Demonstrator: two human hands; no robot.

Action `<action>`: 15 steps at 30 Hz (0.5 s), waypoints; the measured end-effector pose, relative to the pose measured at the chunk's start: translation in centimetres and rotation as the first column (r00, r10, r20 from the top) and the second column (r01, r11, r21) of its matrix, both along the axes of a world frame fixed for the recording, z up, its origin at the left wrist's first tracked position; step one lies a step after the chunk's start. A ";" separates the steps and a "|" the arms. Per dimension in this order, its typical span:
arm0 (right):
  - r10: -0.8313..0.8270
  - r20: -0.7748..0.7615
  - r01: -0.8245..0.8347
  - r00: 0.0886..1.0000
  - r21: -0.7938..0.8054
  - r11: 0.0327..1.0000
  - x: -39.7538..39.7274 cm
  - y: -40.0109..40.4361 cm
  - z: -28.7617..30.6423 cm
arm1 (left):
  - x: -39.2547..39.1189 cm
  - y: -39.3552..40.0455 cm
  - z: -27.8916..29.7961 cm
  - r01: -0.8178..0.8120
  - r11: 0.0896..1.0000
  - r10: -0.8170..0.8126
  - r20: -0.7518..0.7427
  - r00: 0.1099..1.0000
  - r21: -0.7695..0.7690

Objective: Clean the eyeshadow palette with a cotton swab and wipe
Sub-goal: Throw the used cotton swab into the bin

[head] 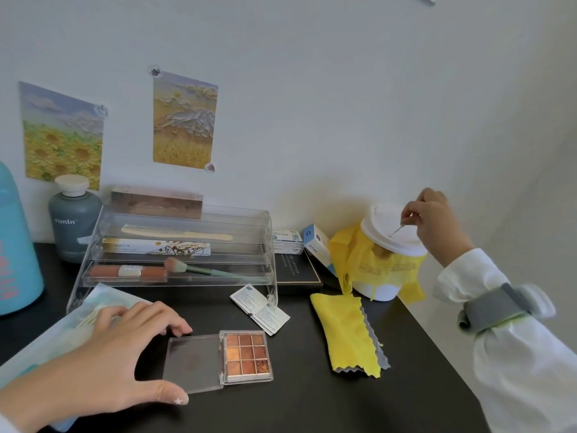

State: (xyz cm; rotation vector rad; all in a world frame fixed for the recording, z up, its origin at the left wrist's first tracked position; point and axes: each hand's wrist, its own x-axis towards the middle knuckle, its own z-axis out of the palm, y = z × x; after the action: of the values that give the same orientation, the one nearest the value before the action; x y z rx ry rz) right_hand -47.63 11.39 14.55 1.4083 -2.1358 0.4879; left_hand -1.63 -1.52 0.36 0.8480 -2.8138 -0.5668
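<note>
Left hand (pixel 103 354): fingers and thumb spread, tips on edges of open clear lid.
Eyeshadow palette (pixel 246 354): flat on black table (pixel 312 407), just right of left thumb; nine pans, three by three.
Right hand (pixel 432 218): pinches thin cotton swab (pixel 398 228), tip over bin opening.
White bin (pixel 390 245): lined with yellow bag, directly below right grip; contents unseen.
Clear organiser (pixel 175 245): beyond left hand; one comb, one brush, one box, one lip tube.
Wipe sachets (pixel 260 309): two, between the hands.
Yellow cloth (pixel 346 332): one, below right hand.
</note>
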 end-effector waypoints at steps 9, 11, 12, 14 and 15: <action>0.036 0.162 -0.036 0.986 -0.002 0.999 0.8 -0.7 -2.0 | -0.2 0.0 0.3 -0.006 1.000 0.005 0.061 0.998 0.006; 0.038 0.258 -0.008 0.965 -0.118 0.993 1.4 -0.5 -2.4 | -0.3 0.1 0.6 -0.005 1.000 0.004 0.092 0.996 0.006; 0.041 0.299 0.006 0.953 -0.155 0.988 1.6 -0.4 -2.7 | -0.4 0.2 0.6 -0.005 1.000 0.004 0.094 0.996 0.008; 0.036 0.306 0.020 0.951 -0.179 0.984 1.8 -0.4 -3.2 | -0.4 0.2 0.6 -0.011 1.000 0.010 0.086 0.996 0.008; 0.031 0.305 0.023 0.952 -0.172 0.985 1.8 -0.4 -3.5 | -0.3 0.2 0.6 -0.012 1.000 0.012 0.085 0.996 0.008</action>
State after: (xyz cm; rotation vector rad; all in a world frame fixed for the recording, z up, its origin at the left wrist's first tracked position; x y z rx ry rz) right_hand -45.79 11.03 11.10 1.3071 -2.2631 0.9257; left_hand -1.97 -1.30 0.97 0.9110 -2.8818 -0.5543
